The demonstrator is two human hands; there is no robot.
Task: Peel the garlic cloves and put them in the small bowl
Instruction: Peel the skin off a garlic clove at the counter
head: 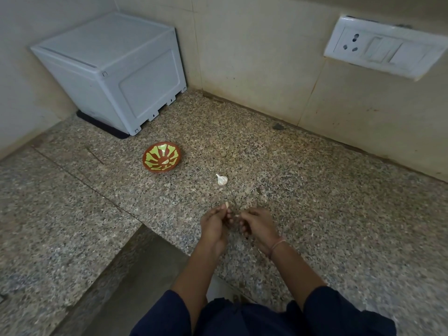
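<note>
My left hand (pixel 214 225) pinches a pale garlic clove (pixel 227 205) that sticks up from its fingertips. My right hand (pixel 257 225) is close beside it with curled fingers that touch near the clove's lower end; whether it holds skin I cannot tell. Both hands hover over the speckled granite counter (pixel 303 190). A small white garlic bulb piece (pixel 221 179) lies on the counter beyond my hands. Further left stands the small bowl (pixel 162 158), brown with a green-yellow flower pattern, and one pale clove lies inside it.
A white plastic box (pixel 114 71) on a dark mat fills the back left corner. A wall socket and switch plate (pixel 383 48) hangs at the upper right. The counter's inner edge drops to a lower step (pixel 145 263) at my left.
</note>
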